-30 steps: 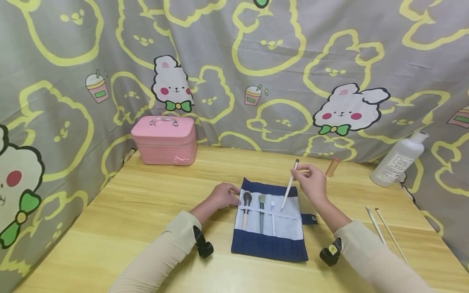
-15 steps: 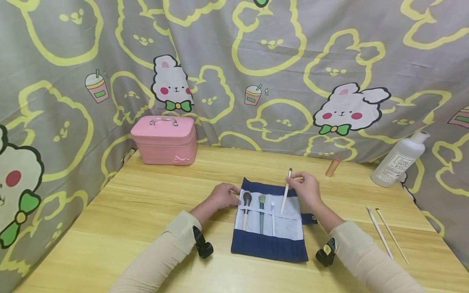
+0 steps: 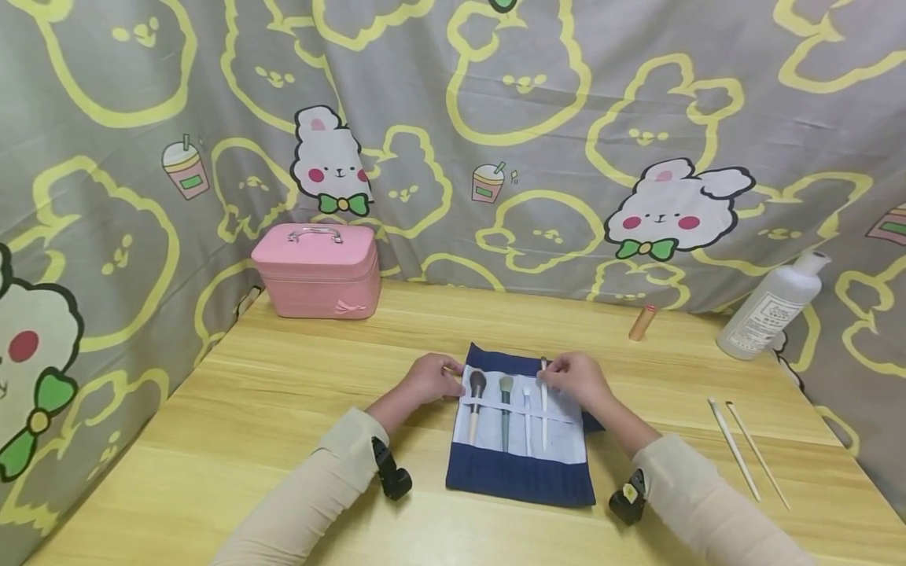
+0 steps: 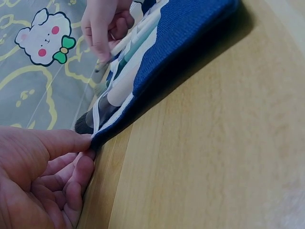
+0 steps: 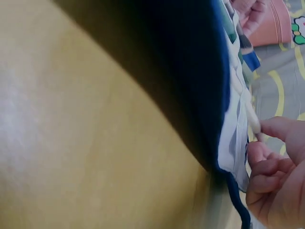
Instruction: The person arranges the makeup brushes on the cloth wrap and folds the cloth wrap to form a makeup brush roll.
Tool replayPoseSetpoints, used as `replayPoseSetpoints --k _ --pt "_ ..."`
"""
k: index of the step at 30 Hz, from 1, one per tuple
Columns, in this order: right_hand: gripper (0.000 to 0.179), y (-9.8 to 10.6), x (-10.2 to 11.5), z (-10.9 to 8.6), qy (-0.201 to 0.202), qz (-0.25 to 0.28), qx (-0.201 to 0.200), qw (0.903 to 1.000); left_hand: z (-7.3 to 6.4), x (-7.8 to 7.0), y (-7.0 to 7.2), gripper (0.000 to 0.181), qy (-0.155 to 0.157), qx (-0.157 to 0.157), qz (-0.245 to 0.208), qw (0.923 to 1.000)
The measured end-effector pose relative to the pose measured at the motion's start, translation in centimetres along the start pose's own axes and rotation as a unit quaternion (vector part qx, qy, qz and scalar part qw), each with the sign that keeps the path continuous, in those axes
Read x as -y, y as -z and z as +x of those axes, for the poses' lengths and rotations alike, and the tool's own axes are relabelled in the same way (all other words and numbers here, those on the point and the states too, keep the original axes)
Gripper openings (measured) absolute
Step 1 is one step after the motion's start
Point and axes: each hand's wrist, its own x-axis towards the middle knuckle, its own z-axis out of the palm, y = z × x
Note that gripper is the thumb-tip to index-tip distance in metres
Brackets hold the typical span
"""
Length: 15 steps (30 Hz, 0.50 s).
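Observation:
A navy makeup brush roll (image 3: 520, 481) lies unfolded on the table, its pale lining facing up. My left hand (image 3: 432, 379) pinches the roll's left edge between thumb and fingers, as the left wrist view confirms. With my right hand (image 3: 582, 380) I pinch a white makeup brush (image 3: 544, 424) near its dark-tipped upper end; its handle runs down past the elastic band (image 3: 520, 409). To its left, a large dark-haired brush (image 3: 477, 385), a green-handled brush (image 3: 506, 393) and another slim white brush (image 3: 527, 424) sit side by side under the band.
Two slim brushes, a white brush (image 3: 734, 450) and a thinner brush (image 3: 757, 456), lie to the right. Behind stand an orange tube (image 3: 642, 323) and a white bottle (image 3: 771, 310). A pink case (image 3: 316, 275) stands back left, before a patterned curtain (image 3: 425, 102).
My right hand has moved left and down, bringing the white brush from above the roll to lie along it, its handle now lower past the band. My left hand stays at the edge.

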Motion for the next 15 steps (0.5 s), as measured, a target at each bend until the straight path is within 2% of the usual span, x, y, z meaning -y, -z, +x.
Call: replayPoseSetpoints --k 10,15 --pt "0.021 -0.4 0.8 -1.1 -0.021 -0.062 0.047 0.9967 0.1 0.1 -0.1 0.034 -0.001 0.002 0.004 1.0" --pt "0.025 -0.2 0.9 -1.4 -0.01 -0.077 0.067 0.9947 0.2 0.1 -0.1 0.034 -0.003 0.004 0.002 1.0"
